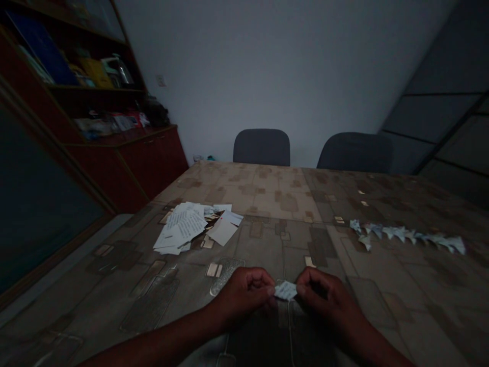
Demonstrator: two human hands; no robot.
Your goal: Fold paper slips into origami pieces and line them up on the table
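Note:
Between my two hands is a small folded piece of printed paper (286, 290), roughly diamond-shaped, held just above the near part of the table. My left hand (248, 293) pinches its left corner between thumb and fingers. The opposite corner is gripped by my right hand (324, 293) in a similar pinch. To the right, a row of folded paper pieces (397, 233) with pointed ends lies on the tablecloth. On the left is a loose pile of printed paper sheets (183, 227), with a few blank-looking pieces (223, 230) at its right side.
A patterned tablecloth (267, 199) covers the large table. Two grey chairs (262, 147) stand at its far side, against a pale wall. A dark red cabinet (153, 163) with filled shelves is at the left. The room is dim.

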